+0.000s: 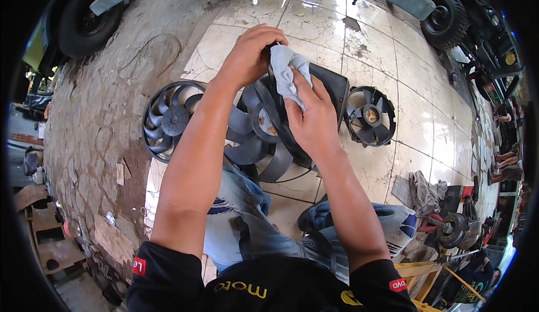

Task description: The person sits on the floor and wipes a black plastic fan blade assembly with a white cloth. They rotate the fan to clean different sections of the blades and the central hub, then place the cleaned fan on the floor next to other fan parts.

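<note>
A large black fan shroud (pixel 331 82) with a grey-black fan (pixel 247 143) in it stands tilted in front of my knees. My left hand (pixel 254 54) is wrapped round the far top edge of the shroud. In my right hand (pixel 310 107) is a light grey cloth (pixel 286 68), bunched and pressed against the shroud near the left fingers. The part of the shroud under the cloth is hidden. To the left lies a round fan (pixel 175 120) in a black ring. A smaller fan (pixel 371 115) in a black frame lies to the right.
Cracked white tiles (pixel 415 110) meet rough stone ground (pixel 95 121) on the left. Vehicle wheels (pixel 446 19) stand at the far left and right. A grey rag (pixel 425 193) and metal parts (pixel 452 229) lie at the near right, by a yellow frame (pixel 424 278).
</note>
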Demonstrator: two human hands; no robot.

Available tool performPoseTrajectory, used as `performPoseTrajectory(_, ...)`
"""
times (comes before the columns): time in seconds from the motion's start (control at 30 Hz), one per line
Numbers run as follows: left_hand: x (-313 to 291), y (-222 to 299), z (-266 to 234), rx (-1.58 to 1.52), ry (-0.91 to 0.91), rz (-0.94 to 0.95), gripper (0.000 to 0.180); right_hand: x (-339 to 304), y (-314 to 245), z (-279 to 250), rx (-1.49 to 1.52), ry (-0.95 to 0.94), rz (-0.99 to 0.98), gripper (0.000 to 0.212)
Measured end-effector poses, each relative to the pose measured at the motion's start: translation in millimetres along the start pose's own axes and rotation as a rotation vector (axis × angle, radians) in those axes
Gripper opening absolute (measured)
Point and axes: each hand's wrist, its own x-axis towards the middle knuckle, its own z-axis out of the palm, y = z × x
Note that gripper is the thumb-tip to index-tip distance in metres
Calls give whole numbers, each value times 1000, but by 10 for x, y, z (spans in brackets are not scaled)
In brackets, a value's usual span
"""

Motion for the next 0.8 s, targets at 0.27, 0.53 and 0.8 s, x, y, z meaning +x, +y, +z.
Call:
performPoseTrajectory(0.27,-155,-200,-193,96,84,-217,19,-722,233,77,-161,-38,-145,58)
performPoseTrajectory(0.53,-123,-241,-101,158,74,-219,19,-712,237,72,-161,-49,-140,52)
performPoseTrajectory(0.8,-135,-271,-170,86,58,-165,15,-95,1,173,-36,-131,-111,46)
